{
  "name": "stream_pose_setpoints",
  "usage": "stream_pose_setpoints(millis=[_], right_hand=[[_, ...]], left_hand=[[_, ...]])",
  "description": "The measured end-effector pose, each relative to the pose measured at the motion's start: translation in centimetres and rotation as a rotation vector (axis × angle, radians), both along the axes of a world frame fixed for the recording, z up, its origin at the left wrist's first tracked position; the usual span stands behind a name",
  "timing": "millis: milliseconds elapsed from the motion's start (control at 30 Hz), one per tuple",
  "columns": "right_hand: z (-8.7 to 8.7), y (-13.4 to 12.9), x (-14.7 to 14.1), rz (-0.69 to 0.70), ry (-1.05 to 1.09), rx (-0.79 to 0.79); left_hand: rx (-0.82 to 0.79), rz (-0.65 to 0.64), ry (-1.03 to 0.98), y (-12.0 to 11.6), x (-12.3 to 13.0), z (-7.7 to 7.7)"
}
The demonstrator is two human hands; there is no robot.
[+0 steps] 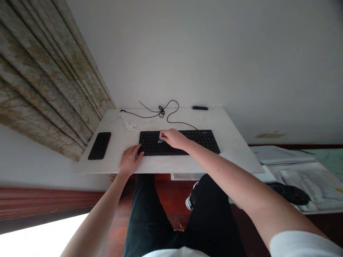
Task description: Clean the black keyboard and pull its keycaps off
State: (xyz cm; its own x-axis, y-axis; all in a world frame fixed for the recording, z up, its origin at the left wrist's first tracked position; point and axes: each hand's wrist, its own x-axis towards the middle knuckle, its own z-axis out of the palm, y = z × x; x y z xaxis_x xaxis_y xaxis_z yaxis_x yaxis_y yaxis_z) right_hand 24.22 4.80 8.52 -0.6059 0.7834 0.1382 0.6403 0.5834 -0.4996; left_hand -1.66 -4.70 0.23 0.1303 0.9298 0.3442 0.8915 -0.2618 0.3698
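The right hand is pinching a small blue-and-white object over the left half of a black rectangular keyboard stretching left-to-right along the white bench, the loosely spread left hand touching its left end.

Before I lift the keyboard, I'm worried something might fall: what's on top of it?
The right hand is over the keyboard, holding a small blue item at the keys; the left hand touches its left end. Keys beneath the right hand are hidden.
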Motion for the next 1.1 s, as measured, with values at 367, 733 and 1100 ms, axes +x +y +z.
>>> stream_pose_setpoints(millis=[367, 733, 1100], right_hand=[[1.0, -1.3, 11.8, -0.147, -0.133, 0.002], [0.6, -1.8, 21.4, -0.332, -0.163, -0.033], [0.8, -1.3, 26.9, -0.466, -0.242, -0.021]], left_hand=[[0.015, -0.003, -0.016, 0.1, -0.1, -0.1], [0.017, -0.009, -0.027, 0.1, -0.1, 0.1], [0.019, 0.004, -0.003, 0.0, 0.2, 0.0]])
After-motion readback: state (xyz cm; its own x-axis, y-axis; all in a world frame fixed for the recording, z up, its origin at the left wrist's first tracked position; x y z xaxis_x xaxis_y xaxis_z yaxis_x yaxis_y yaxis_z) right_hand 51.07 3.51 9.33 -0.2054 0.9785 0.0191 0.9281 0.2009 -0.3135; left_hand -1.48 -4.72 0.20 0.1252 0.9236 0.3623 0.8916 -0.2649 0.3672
